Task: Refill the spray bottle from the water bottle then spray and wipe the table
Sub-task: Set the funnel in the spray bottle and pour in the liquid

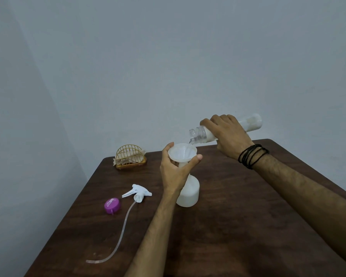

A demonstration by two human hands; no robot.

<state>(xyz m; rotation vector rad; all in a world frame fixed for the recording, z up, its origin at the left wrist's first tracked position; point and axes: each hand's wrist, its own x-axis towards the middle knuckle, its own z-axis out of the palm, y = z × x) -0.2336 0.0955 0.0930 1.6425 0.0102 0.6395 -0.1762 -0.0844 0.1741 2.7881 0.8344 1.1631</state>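
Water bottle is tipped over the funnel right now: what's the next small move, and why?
Probably hold the pour steady and keep the tilt gentle. The right hand has the water bottle nearly level, a thin stream falling into the funnel, which the left hand steadies on the spray bottle. The trigger head and purple cap lie aside, so filling isn't finished.

The funnel (182, 152) sits in the spray bottle (188, 193) on the surface (238, 216). Left of it lie the trigger head (137, 193) and the cap (112, 205) — behind them, the holder (130, 156).
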